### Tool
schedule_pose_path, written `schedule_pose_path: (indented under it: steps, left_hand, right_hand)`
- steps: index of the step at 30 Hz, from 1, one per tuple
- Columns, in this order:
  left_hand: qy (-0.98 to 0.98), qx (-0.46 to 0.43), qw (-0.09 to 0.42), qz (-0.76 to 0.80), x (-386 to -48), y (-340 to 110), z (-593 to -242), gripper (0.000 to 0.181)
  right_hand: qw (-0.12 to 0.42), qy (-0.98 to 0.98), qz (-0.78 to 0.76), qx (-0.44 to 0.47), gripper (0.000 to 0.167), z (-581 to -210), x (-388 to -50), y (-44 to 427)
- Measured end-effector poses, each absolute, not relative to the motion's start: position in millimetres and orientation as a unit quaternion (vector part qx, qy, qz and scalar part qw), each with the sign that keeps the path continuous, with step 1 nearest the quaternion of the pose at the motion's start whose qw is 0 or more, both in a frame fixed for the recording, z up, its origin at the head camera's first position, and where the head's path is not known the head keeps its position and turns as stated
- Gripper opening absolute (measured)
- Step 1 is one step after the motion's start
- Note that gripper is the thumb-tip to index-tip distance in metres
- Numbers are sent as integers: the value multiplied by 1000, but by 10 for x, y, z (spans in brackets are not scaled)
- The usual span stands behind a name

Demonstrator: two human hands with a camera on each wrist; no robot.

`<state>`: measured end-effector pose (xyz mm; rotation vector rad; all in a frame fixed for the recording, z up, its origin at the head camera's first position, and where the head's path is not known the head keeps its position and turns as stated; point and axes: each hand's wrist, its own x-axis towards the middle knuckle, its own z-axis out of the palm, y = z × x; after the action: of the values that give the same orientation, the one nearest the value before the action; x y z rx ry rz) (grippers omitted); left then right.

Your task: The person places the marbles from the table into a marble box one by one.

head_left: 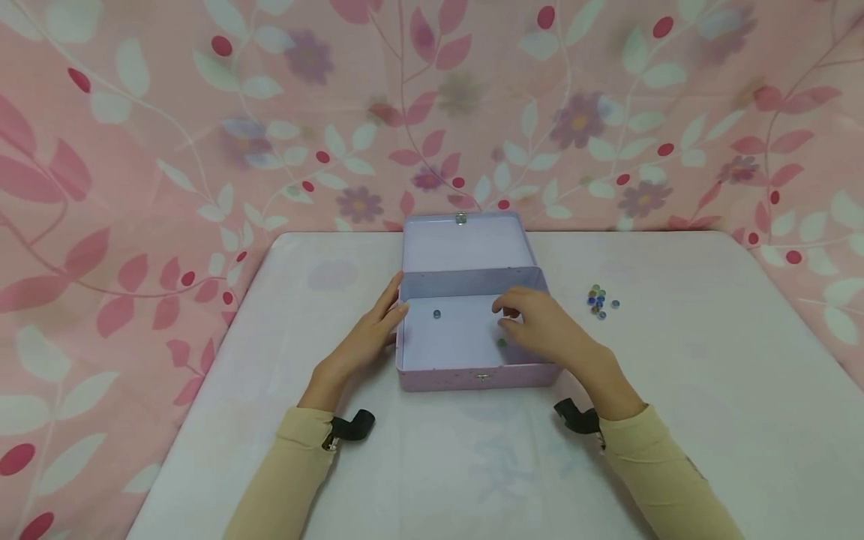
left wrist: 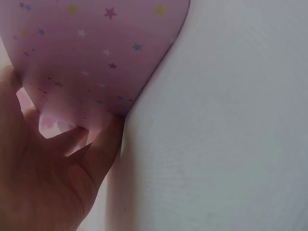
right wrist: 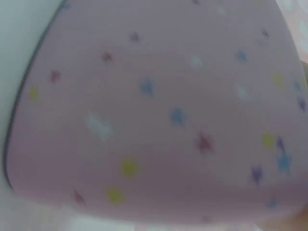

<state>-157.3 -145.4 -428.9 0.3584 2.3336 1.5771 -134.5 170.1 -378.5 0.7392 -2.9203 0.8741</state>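
Note:
A lilac metal box [head_left: 480,377] stands on the table with its lid [head_left: 469,244] tipped back. Its outer wall [left wrist: 91,53], printed with small stars, fills much of the left wrist view. My left hand [head_left: 364,337] rests against the box's left side, its fingers touching the wall and the thumb at the rim. Over the right part of the box is my right hand [head_left: 543,322], fingers bent and a gap between thumb and forefinger; I see nothing held there. Below the thumb lies a green marble [head_left: 502,343]. A blue-grey marble [head_left: 436,314] lies farther left inside.
To the right of the box, a small cluster of several glass marbles [head_left: 597,300] lies on the white tablecloth [head_left: 709,375], with one marble [head_left: 615,304] slightly apart. Behind the table hangs a pink floral curtain [head_left: 270,135]. The starry box wall [right wrist: 159,106] blocks most of the right wrist view.

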Motion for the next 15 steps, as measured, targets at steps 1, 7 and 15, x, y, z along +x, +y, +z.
schedule_pose_path:
  steps: [1,7,15]
  left_hand:
    - [813,125,150,549,-1571,-1454,-4285,61]
    - [813,132,150,547,-1565,-1459,-4282,63]
    - [811,132,150,550,-1571,-1452,-4297,64]
  right_hand:
    - [7,-930,282,236,17,-3773,-1350,1731]
    - [35,-927,296,229,18,-3718,-1385,1902]
    - [81,-926,307,202,17,-3674,-1404,2094]
